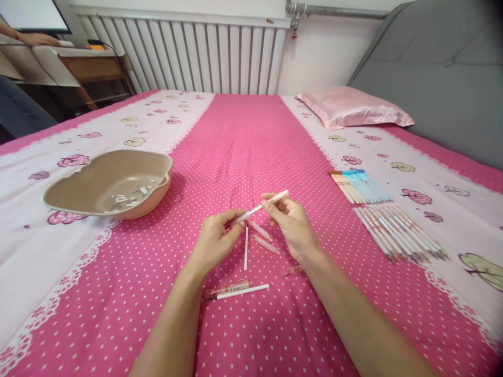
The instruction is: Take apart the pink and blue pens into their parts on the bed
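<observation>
Above the pink dotted bedspread, a slim pale pen (257, 208) is held slantwise between both hands. The fingers of my left hand (218, 235) are closed round its lower end. My right hand (291, 222) pinches the upper part, near the peach-coloured end. Below the hands lie clear pinkish pen barrels (266, 244) and a white refill (246, 248). Nearer to me, a patterned clear pen barrel (228, 289) lies beside another white refill with a dark tip (243, 292). A further reddish clear piece (291, 270) is partly hidden by my right wrist.
A beige basin (74, 196) with white scraps stands at left. On the right lie a row of orange and blue pens (359, 187) and a row of pale pens (401, 233). A pink pillow (353, 107) rests behind. Another person's hand (39, 39) is on a desk far left.
</observation>
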A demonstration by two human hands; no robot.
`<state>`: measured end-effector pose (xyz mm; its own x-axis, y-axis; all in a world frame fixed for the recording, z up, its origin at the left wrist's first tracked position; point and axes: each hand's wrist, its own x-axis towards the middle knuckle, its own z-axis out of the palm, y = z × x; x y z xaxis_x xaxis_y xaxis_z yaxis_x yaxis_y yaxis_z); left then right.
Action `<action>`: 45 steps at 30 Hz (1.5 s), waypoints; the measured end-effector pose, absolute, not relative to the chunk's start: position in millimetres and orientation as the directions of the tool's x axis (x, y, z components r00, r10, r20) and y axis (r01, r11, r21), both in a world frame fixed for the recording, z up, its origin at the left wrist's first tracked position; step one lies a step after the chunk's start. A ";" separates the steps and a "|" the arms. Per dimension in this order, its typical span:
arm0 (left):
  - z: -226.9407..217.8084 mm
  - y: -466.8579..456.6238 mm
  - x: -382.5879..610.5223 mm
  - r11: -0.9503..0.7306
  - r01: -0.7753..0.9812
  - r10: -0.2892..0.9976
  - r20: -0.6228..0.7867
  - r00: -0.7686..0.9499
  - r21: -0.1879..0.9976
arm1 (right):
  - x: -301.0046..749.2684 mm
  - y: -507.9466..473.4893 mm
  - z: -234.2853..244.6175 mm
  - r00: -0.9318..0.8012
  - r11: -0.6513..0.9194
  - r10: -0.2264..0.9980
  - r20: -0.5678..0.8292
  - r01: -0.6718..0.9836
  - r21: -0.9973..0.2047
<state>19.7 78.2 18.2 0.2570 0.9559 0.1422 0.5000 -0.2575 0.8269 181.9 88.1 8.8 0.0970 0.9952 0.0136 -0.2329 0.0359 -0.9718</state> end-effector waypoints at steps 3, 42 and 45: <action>20.9 77.0 20.0 -0.251 0.466 0.953 0.132 0.273 0.848 | 180.6 87.4 7.5 0.026 -0.009 1.000 -0.016 -0.257 -0.966; 25.3 70.6 16.9 0.203 -0.022 0.837 -0.162 0.522 0.979 | 184.1 83.1 18.4 -0.249 -0.084 0.968 0.024 -0.414 -0.906; 25.2 70.8 16.6 0.177 -0.023 0.840 -0.139 0.524 0.984 | 184.0 84.0 17.9 -0.228 -0.068 0.973 0.024 -0.386 -0.920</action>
